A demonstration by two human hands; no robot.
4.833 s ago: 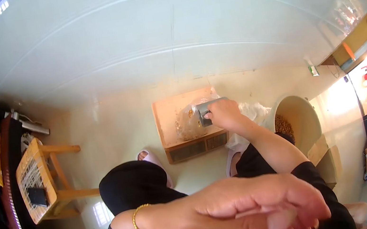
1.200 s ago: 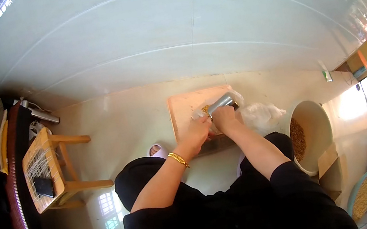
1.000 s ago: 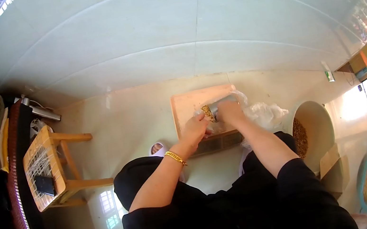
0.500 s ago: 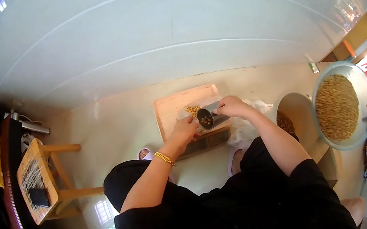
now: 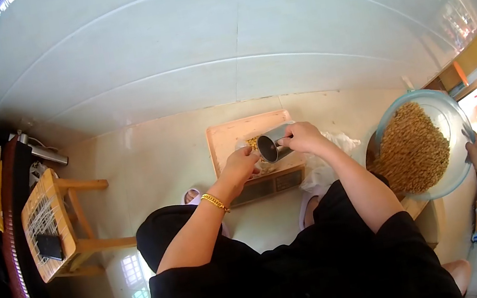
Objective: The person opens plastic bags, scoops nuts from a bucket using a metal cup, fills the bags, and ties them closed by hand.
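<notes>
Monitoring remotely, I have the right hand (image 5: 305, 139) gripping the metal cup (image 5: 275, 143), tilted over the tray (image 5: 222, 135), and the left hand (image 5: 240, 169) pinching the clear bag (image 5: 241, 144) there, kernels (image 5: 253, 143) already inside, though I cannot tell whether the cup holds more.

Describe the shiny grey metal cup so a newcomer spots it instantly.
Find the pale orange rectangular tray in mid-view. Over its right part, the person's bare right hand holds the metal cup, tipped sideways. Its shiny wall and dark round mouth set it apart from the crumpled translucent plastic bag nearby.
</notes>
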